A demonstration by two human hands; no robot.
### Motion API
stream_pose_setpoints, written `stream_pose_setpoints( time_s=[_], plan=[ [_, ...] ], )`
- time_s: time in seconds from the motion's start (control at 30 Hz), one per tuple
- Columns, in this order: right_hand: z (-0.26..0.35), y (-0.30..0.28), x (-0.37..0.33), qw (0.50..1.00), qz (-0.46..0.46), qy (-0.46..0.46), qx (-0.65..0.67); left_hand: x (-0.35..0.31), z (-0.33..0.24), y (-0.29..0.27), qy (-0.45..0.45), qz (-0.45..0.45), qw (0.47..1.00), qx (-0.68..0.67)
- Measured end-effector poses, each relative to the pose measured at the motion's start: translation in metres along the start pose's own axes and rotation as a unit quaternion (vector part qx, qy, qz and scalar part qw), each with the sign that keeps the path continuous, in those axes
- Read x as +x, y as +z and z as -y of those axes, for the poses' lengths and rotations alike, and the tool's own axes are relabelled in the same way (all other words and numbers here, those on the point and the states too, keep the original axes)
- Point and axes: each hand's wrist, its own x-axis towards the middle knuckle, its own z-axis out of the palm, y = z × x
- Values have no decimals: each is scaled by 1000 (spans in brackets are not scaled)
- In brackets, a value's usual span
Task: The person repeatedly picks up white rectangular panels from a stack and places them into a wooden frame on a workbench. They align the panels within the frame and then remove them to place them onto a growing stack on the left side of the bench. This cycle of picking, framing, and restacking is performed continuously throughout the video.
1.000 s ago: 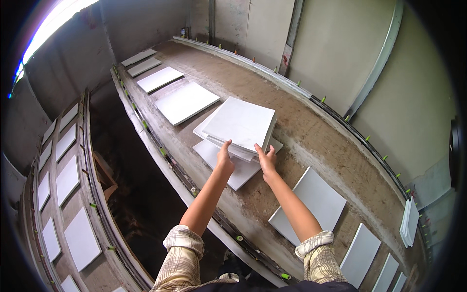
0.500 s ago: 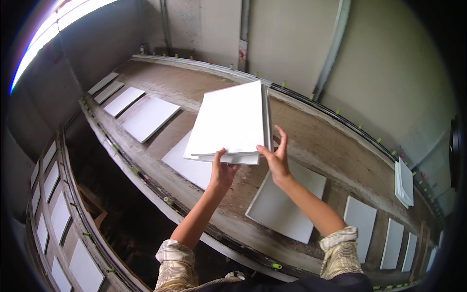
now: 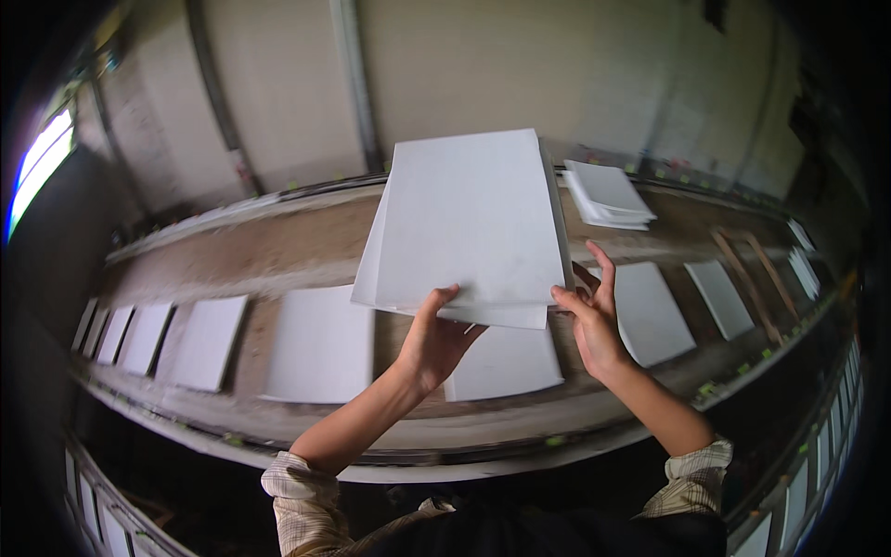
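Note:
A small stack of flat white panels [image 3: 473, 218] is held up in front of me, tilted, its sheets slightly fanned out of line. At its lower left edge my left hand [image 3: 429, 345] grips it, thumb on top and fingers underneath. My right hand [image 3: 596, 330] is at the lower right corner, thumb against the edge and index finger raised; its lower fingers are partly hidden. Below the stack, a single white panel [image 3: 506, 362] lies on the long brown bench [image 3: 251, 251], and another panel [image 3: 320, 348] lies left of it.
More white panels [image 3: 209, 343] lie spaced along the bench's near side. Toward the back right rests a pile of panels [image 3: 608, 195]. Wooden strips [image 3: 747, 283] lie at the right end. Other racks with panels [image 3: 796, 501] stand low at both sides. A wall [image 3: 483, 74] closes off the back.
My view has turned to the right, bringing the back pile nearer the middle. The held stack stays in both hands, now showing its sheets fanned out to the left.

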Motion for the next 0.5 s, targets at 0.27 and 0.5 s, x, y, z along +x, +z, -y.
stream_pose_setpoints(
  time_s=[0.27,0.5],
  plan=[
    [55,-227,-65,968,-250,6,17,78,194,141,-199,33,979,24],
    [43,-323,-110,928,-366,-61,24,113,307,172,-269,61,960,54]
  ],
)
